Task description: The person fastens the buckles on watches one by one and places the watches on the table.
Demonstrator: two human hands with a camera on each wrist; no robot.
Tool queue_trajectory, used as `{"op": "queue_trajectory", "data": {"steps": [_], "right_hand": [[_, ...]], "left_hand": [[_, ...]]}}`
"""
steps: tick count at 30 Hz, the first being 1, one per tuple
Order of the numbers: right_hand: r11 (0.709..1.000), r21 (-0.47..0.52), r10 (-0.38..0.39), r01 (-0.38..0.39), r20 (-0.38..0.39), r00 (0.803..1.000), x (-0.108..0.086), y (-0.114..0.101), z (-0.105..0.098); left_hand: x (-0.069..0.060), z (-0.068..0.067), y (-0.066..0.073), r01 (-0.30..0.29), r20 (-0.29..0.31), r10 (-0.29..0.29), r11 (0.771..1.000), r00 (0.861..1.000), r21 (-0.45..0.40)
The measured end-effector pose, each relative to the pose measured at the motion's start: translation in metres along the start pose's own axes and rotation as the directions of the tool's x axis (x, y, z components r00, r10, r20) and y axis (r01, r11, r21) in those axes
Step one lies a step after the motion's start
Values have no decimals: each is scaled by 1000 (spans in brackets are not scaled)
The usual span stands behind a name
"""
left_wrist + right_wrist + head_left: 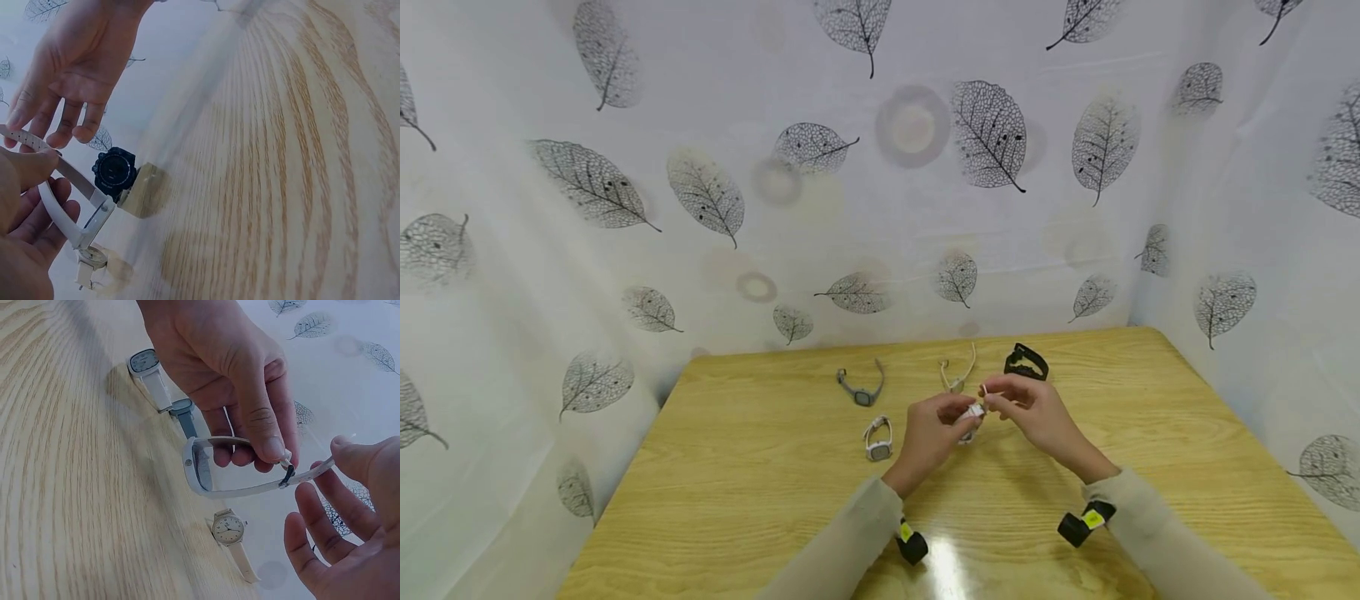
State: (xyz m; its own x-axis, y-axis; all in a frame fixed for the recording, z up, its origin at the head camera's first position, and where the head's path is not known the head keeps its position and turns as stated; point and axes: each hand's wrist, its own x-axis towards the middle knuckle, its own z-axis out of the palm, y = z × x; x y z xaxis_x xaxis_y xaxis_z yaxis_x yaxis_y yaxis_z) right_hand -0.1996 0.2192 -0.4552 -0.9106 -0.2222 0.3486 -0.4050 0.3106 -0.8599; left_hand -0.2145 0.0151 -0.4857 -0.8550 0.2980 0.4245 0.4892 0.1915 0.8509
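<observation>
A white wristwatch (pixel 199 469) is up off the table between my two hands, its strap bent into a loop. My left hand (pixel 931 433) grips it, thumb and fingers around the strap by the buckle (pixel 287 464). With thumb and index finger, my right hand (pixel 1028 410) pinches the free end of the strap (pixel 322 467); its other fingers are spread, as the right wrist view shows. Part of the watch is hidden by the left hand in the head view.
On the wooden table (pixel 760 500), a white watch (pixel 878 450) stands left of my hands, with a grey watch (pixel 863 398) behind it. A pale round-dial watch (pixel 229 530) and a black watch (pixel 1026 362) lie beyond my hands. A leaf-print curtain (pixel 850 208) surrounds the table.
</observation>
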Motion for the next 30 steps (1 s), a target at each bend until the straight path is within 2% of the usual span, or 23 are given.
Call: {"op": "queue_trajectory", "data": {"steps": [4,9,13,19,24,30], "right_hand": [[1000,-9,-8,8,-16,1000,0,2,0],[999,-41,-12,11,-28,1000,-1,1,0],[997,-70,-24,23,-16,1000,-2,0,0],[988,-141,-63,62,-6,998,-3,-1,1],[956,-258,-143,140,9,990,-3,-4,0],[896,-355,-262,268,66,963,-2,-7,-2]], "left_hand": [[0,-2,2,70,0,-70,998,998,-6],[0,-3,3,111,6,-111,994,994,10],[0,-5,4,114,25,-114,993,993,30],[0,-8,3,83,71,-87,995,994,56],[-1,-10,5,79,78,-84,995,993,62],[-1,-11,7,68,78,-74,995,994,76]]}}
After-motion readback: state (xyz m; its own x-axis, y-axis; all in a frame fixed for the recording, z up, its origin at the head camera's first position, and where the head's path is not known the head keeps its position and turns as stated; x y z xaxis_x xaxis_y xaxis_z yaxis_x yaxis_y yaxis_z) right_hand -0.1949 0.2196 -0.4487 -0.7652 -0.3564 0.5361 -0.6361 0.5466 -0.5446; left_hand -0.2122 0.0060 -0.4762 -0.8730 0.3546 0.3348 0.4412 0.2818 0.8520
